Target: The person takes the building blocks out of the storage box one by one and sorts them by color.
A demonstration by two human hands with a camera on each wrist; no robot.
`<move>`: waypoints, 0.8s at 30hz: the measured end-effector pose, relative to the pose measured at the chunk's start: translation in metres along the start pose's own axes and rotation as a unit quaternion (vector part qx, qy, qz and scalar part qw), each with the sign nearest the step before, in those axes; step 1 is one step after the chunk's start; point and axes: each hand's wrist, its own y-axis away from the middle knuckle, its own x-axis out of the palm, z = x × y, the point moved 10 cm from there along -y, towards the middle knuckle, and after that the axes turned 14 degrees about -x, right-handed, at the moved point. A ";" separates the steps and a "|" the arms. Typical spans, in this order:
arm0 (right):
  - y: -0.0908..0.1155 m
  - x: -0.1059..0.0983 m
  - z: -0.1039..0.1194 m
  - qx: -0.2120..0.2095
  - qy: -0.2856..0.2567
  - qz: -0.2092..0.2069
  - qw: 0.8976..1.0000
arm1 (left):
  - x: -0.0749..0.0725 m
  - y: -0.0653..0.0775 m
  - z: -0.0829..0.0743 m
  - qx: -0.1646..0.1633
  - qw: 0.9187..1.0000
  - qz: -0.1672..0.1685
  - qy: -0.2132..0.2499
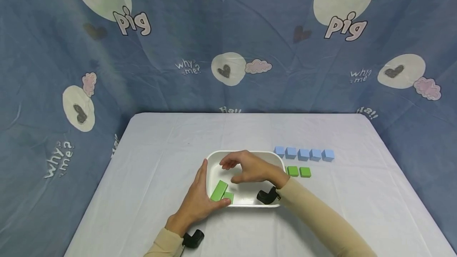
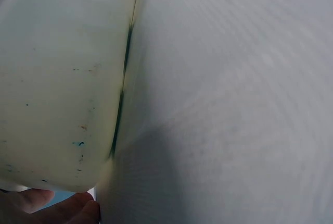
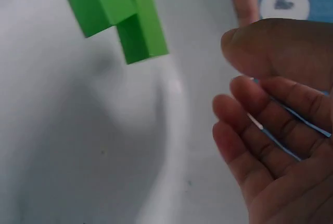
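Observation:
A white tray (image 1: 246, 203) stands on the table. My left hand (image 1: 197, 197) touches its near left corner, the fingers fairly straight along the left side and the thumb at the front rim. In the left wrist view, several fingertips (image 2: 67, 208) show beside the tray's outer wall (image 2: 57, 88). A longer green block (image 1: 219, 190) and a smaller green block (image 1: 228, 197) lie in the tray's near left corner. Over the tray hovers my right hand (image 1: 251, 166), holding nothing, its fingers loosely bent. Green blocks (image 3: 104, 0) appear apart from that hand in the right wrist view.
Right of the tray, several light blue cubes (image 1: 303, 154) form a row. Nearer are green blocks (image 1: 305, 171), one partly hidden by the tray and right wrist. White cloth covers the table (image 1: 160, 150); a blue printed curtain (image 1: 228, 98) hangs behind and at both sides.

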 end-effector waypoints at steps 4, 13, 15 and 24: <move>-0.006 0.013 -0.001 -0.008 0.009 0.027 1.000 | 0.000 0.000 -0.001 0.004 1.000 0.001 0.001; -0.017 0.035 -0.002 -0.026 0.009 0.071 0.997 | 0.001 0.001 0.000 0.001 1.000 0.004 0.000; -0.018 0.039 -0.003 -0.026 0.003 0.080 0.996 | 0.001 0.002 0.000 0.001 1.000 0.004 -0.001; -0.018 0.054 -0.006 -0.015 -0.024 0.114 0.993 | -0.001 0.002 -0.001 0.007 1.000 0.000 -0.004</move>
